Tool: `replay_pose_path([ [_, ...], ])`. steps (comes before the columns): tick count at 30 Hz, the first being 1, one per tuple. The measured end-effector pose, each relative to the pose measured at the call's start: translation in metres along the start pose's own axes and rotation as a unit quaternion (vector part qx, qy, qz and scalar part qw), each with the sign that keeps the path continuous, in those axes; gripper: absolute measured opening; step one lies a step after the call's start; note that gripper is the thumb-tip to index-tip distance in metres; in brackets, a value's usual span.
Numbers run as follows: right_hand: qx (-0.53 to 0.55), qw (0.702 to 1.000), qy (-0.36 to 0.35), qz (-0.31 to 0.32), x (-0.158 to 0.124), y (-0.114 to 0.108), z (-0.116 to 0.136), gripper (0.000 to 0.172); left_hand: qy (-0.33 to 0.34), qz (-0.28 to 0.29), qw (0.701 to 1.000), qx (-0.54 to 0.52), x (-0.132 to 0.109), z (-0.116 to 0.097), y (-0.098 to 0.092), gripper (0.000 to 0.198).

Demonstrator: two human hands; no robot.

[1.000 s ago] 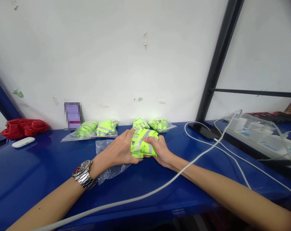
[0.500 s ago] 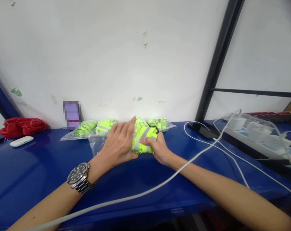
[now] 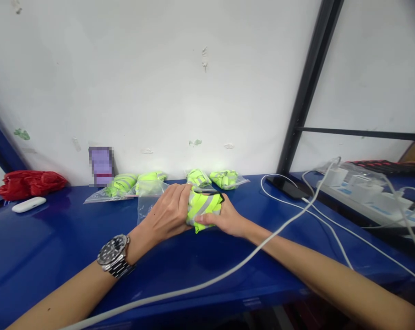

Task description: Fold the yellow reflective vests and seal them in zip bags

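A folded neon-yellow reflective vest (image 3: 204,208) with grey stripes lies on the blue tabletop (image 3: 56,256), squeezed between both my hands. My left hand (image 3: 168,215), with a steel watch on its wrist, curls over the bundle's left side and also touches the clear plastic bag (image 3: 147,199) behind it. My right hand (image 3: 226,219) grips the bundle from the right, thumb underneath. The bag's mouth stands up just left of the vest.
Several bagged yellow vests (image 3: 139,181) line the wall behind. A red bag (image 3: 29,182) and a white case (image 3: 29,204) sit at far left. White cables (image 3: 297,215), a phone (image 3: 290,188) and a power strip with chargers (image 3: 365,192) are on the right, beside a black post (image 3: 303,91).
The left hand opened flat over the vest, then closed round it again. The clear bag rose from flat on the table to upright by the bundle, which looks more compressed.
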State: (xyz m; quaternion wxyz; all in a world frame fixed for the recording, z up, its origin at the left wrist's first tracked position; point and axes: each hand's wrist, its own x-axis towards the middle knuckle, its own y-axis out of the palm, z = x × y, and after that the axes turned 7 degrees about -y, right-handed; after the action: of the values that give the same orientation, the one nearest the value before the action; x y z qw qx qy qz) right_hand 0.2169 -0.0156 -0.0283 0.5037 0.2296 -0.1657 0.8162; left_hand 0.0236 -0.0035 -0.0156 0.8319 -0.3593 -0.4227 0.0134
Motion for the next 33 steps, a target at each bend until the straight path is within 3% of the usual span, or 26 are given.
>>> replay_pose_path([
  [4, -0.029, 0.997, -0.008, 0.073, 0.0, -0.002, 0.001, 0.043, 0.024, 0.007, 1.0, 0.004, 0.001, -0.005, -0.004, 0.053],
  [9, -0.032, 0.992, -0.003, 0.124, 0.002, -0.005, -0.005, 0.028, 0.053, 0.03, 0.998, 0.011, 0.002, -0.011, -0.009, 0.051],
  [12, -0.051, 0.992, -0.016, 0.11, 0.001, -0.003, -0.007, 0.023, 0.042, 0.046, 0.998, -0.01, 0.0, -0.013, -0.008, 0.062],
  [18, -0.131, 0.991, -0.016, 0.011, 0.0, 0.004, -0.014, 0.026, 0.012, 0.063, 0.996, -0.061, -0.003, -0.006, -0.006, 0.089],
  [24, 0.028, 0.998, 0.034, -0.033, 0.006, 0.005, -0.01, 0.037, -0.02, 0.061, 0.997, -0.052, 0.005, 0.007, -0.013, 0.108],
  [29, 0.131, 0.986, 0.105, -0.005, 0.005, 0.0, -0.009, 0.039, -0.037, 0.091, 0.993, -0.066, 0.001, 0.008, -0.006, 0.091],
  [33, 0.115, 0.988, 0.097, 0.04, 0.002, -0.005, -0.011, 0.038, -0.04, 0.076, 0.994, -0.072, -0.002, 0.001, -0.004, 0.082],
])
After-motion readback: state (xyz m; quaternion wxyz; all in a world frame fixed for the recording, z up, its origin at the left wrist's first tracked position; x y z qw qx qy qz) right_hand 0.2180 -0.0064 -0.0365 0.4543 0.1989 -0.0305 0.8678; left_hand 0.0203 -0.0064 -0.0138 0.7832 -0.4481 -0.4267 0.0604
